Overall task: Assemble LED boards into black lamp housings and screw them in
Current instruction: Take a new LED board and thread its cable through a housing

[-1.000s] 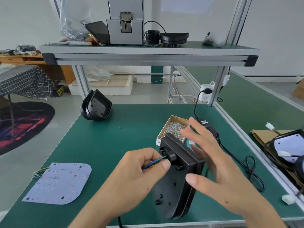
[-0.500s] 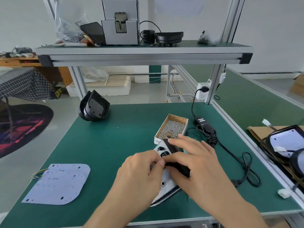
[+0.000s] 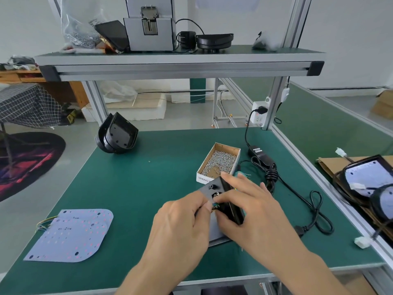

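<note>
Bench top [image 3: 148,188] is deep green. Lamp housing [image 3: 230,201] is black, same as the spare housing [image 3: 117,137]. LED board [image 3: 72,235] is pale lilac-white with pinkish-red dots. Screw box [image 3: 219,161] is brown card, silver screws inside. Power cable [image 3: 297,194] is black.

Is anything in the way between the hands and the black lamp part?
Nothing visible is. The left hand and right hand already grip the black plastic lamp housing at the green table's front, pinching its thin coloured wires.
</note>
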A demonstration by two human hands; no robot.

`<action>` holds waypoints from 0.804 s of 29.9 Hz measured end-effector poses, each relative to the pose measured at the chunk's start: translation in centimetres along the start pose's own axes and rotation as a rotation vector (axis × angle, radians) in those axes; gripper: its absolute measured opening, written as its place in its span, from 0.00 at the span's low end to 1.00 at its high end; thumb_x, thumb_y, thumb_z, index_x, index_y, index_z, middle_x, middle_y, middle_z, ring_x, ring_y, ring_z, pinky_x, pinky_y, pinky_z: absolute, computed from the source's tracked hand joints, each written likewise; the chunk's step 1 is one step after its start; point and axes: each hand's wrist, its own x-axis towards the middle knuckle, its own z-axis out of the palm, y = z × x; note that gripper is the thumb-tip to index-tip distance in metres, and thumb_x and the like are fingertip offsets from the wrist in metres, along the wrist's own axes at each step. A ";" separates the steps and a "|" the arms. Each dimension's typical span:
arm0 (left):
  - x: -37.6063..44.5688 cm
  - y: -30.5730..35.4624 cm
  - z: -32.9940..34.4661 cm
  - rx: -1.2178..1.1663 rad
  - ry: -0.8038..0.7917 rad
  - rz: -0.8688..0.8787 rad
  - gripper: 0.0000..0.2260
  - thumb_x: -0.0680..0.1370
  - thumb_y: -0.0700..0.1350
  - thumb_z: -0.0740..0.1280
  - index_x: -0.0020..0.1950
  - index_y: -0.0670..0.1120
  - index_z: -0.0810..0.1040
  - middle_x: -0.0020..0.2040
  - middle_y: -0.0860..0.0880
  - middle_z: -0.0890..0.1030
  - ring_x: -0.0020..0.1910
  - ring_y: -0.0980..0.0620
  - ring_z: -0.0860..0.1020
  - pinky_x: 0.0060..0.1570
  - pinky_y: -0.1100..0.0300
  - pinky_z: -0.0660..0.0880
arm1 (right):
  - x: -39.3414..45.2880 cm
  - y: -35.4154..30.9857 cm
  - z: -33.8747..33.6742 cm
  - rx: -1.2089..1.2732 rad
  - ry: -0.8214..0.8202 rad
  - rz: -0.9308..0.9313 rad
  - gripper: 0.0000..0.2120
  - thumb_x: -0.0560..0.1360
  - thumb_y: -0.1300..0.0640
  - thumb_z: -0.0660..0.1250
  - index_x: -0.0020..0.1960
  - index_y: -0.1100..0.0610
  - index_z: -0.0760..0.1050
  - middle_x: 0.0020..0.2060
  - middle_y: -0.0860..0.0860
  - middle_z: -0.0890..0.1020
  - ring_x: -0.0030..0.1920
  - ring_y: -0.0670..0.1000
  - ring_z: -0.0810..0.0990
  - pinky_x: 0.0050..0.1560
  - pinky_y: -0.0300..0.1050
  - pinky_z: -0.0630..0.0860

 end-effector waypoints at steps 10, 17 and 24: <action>1.8 -1.1 -1.3 -0.551 0.031 0.008 0.12 0.83 0.50 0.62 0.42 0.48 0.77 0.35 0.54 0.77 0.37 0.55 0.76 0.43 0.66 0.73 | -1.8 1.5 -0.3 0.766 -0.031 -0.065 0.46 0.73 0.30 0.73 0.84 0.41 0.57 0.84 0.42 0.57 0.84 0.49 0.54 0.81 0.61 0.60; 2.2 -1.5 -0.5 -1.017 -0.029 -0.087 0.11 0.82 0.46 0.63 0.41 0.49 0.79 0.39 0.51 0.82 0.35 0.57 0.78 0.37 0.69 0.75 | -1.7 -1.6 2.5 0.805 0.017 -0.032 0.57 0.68 0.36 0.80 0.85 0.38 0.46 0.81 0.43 0.64 0.81 0.50 0.64 0.78 0.50 0.66; 1.1 -3.8 0.4 -0.844 0.141 -0.105 0.11 0.79 0.51 0.63 0.54 0.58 0.86 0.52 0.54 0.87 0.51 0.56 0.84 0.50 0.60 0.80 | -0.5 -4.8 1.4 0.345 0.071 0.050 0.58 0.60 0.29 0.74 0.82 0.36 0.50 0.73 0.40 0.64 0.77 0.44 0.63 0.74 0.54 0.70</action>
